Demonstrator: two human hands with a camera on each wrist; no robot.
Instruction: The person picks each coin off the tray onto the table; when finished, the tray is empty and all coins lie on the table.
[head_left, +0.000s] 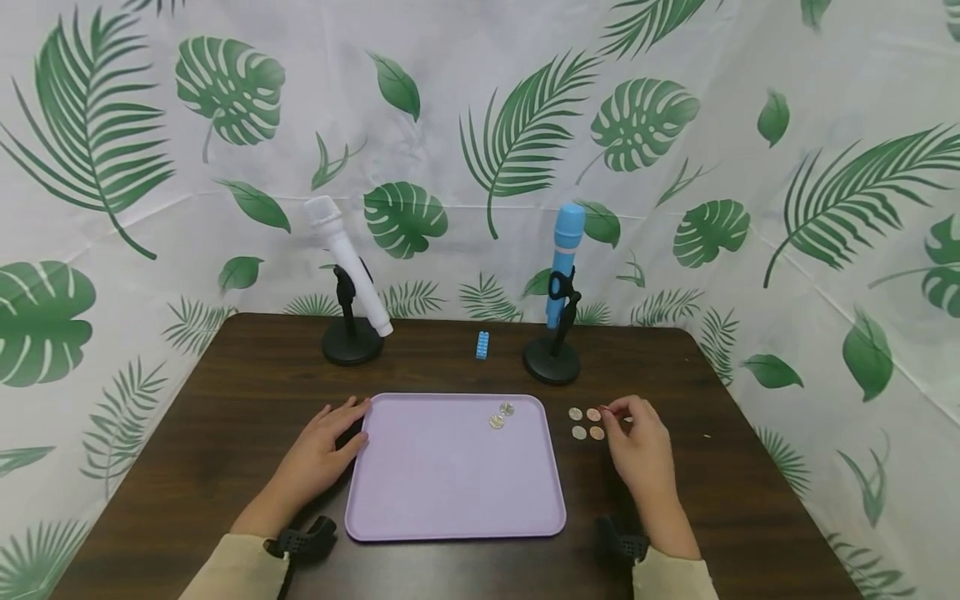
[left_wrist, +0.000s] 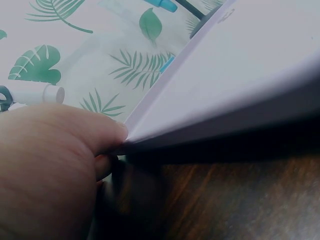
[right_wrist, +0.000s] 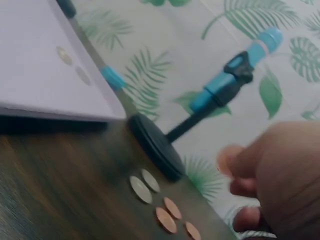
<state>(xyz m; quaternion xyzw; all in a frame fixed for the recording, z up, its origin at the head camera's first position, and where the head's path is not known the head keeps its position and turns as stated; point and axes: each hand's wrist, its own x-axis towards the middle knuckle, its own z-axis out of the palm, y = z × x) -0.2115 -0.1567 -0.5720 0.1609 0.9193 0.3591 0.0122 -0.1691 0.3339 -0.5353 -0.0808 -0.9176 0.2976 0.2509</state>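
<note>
Along the left edge of a lilac tray (head_left: 457, 475) lies my left hand (head_left: 322, 446), fingers extended and spread, the tips touching the rim. In the left wrist view, the tray's near wall (left_wrist: 200, 122) meets a fingertip. To the right of the tray, my right hand (head_left: 641, 446) pinches a copper-coloured coin (right_wrist: 228, 159) between thumb and finger, just over the table. Silver coins (right_wrist: 140, 189) and copper coins (right_wrist: 165, 220) lie beside that hand. One more copper coin (right_wrist: 192, 231) sits apart, partly hidden by the hand in the head view. Two coins (head_left: 497, 422) rest in the tray's far right part.
Behind the tray stand a white microphone (head_left: 348, 258) and a blue microphone (head_left: 567, 233) on black stands, with a small blue brick-like piece (head_left: 482, 345) between them. The dark wooden table (head_left: 217, 417) ends at a leaf-print cloth (head_left: 450, 108).
</note>
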